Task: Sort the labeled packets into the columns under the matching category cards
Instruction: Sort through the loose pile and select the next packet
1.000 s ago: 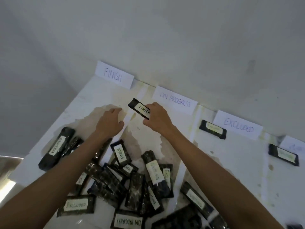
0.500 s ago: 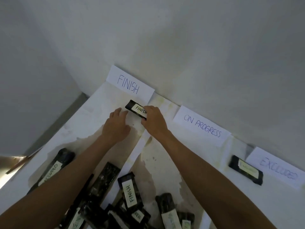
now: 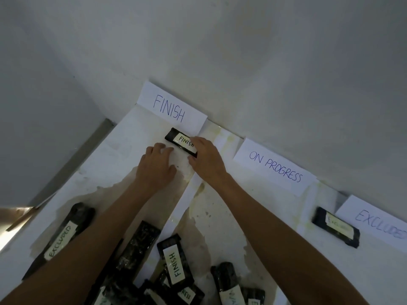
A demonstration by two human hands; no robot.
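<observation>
1. Since a second ago the held FINISH packet (image 3: 181, 140) has travelled from above the gap between the first two cards to the head of the first column. It is now just below the FINISH card (image 3: 174, 107), its far edge at the card's lower edge. Half a second ago it was already close, so this last stretch is only a small settling move.
2. The right hand (image 3: 207, 159) pinches the packet's right end, fingers curled over the top and thumb at the near side. The label stays uncovered and readable, and I judge that an end grip lets the packet be squared to the card.
3. The left hand (image 3: 157, 165) has followed it up the bench (image 3: 110, 161) and rests there with loose fingers, holding nothing, just beside the packet's near left corner. Whether its fingertips touch the packet I cannot tell. It looks ready to steady or straighten it.
4. Whether the packet's weight is fully on the bench is also unclear.
5. Starting right under the card probably leaves room for later packets to queue below. The placed EXCLUDED packet (image 3: 335, 227) sits the same way beside the EXCLUDED card (image 3: 378, 223). No packet shows under the ON PROGRESS card (image 3: 275, 166).
6. The pile (image 3: 141, 249) at the near edge holds many unsorted packets, among them a second FINISH packet (image 3: 176, 264) and a loose EXCLUDED packet (image 3: 61, 236), so the sorting seems barely begun
</observation>
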